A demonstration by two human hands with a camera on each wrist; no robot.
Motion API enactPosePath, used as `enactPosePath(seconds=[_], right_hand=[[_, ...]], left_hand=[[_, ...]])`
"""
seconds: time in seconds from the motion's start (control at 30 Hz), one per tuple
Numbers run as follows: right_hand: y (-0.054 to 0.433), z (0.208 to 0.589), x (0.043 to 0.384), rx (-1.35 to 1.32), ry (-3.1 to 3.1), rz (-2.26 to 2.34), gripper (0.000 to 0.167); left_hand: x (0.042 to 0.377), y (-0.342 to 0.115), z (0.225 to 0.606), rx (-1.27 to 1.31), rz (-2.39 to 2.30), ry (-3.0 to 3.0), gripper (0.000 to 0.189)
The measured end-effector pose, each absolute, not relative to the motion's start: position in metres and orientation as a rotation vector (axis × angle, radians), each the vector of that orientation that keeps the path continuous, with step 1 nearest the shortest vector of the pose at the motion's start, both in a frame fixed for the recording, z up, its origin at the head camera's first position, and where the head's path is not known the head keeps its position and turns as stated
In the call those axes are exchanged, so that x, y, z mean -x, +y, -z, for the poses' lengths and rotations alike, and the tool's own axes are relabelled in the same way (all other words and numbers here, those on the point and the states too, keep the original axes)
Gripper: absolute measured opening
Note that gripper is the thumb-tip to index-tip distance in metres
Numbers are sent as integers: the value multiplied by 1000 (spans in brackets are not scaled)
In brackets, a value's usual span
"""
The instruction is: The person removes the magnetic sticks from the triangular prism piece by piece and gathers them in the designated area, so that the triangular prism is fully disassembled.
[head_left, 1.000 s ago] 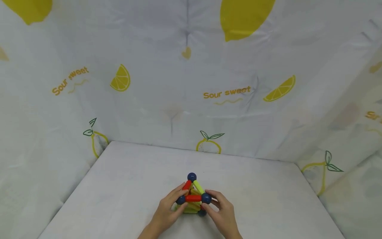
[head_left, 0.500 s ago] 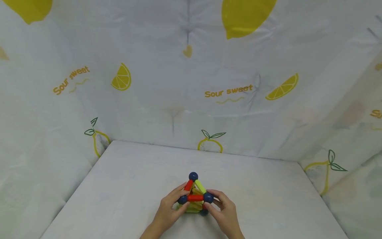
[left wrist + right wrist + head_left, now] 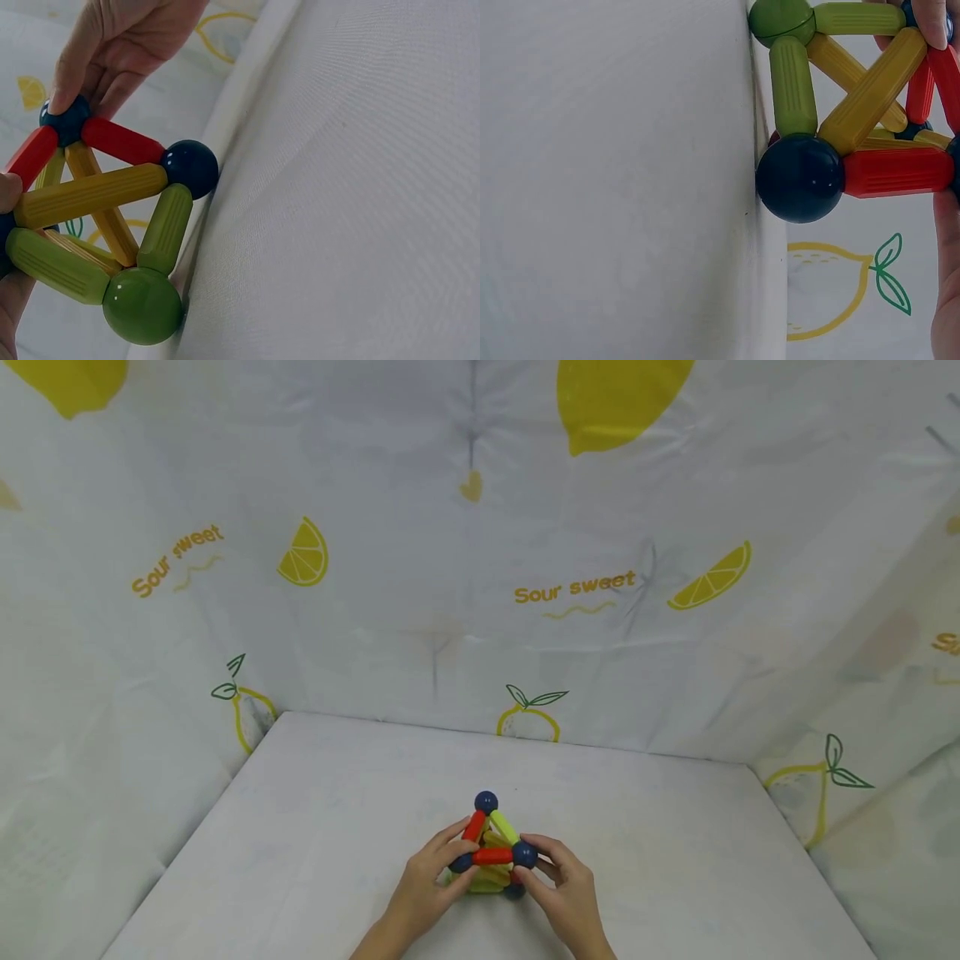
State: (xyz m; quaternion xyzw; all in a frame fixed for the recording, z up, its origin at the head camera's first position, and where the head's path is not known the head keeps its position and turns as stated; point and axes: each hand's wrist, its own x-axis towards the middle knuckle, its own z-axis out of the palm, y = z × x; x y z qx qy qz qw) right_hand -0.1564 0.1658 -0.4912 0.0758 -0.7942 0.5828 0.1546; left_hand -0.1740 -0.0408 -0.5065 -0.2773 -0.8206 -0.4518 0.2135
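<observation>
A ball-and-stick frame of magnetic rods and balls stands on the white table in the head view. My left hand pinches its near left blue ball between finger and thumb. The near right blue ball is pinched by my right hand. A red rod joins these two balls. Behind them, another blue ball tops a red and a yellow-green rod. In the left wrist view, a green ball and a blue ball touch the table, and a yellow rod runs diagonally.
A white cloth backdrop printed with lemons and lettering rises behind the table and along both its sides. The table's far edge meets this cloth.
Both hands keep their grip on the blue balls. The frame and hands appear slightly further right than one second ago, and the background shifts a little too.
</observation>
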Motion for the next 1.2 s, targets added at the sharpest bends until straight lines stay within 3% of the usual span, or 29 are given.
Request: enactPosePath(seconds=[0.53,1.2], right_hand=[[168,491,158,-215,-2250,-1821,32],[176,491,160,-300,-2249,-1672,33]], left_hand=[[173,-39,508,764,1239,-2275,26],[170,-33,510,749,1190,-2200,28]])
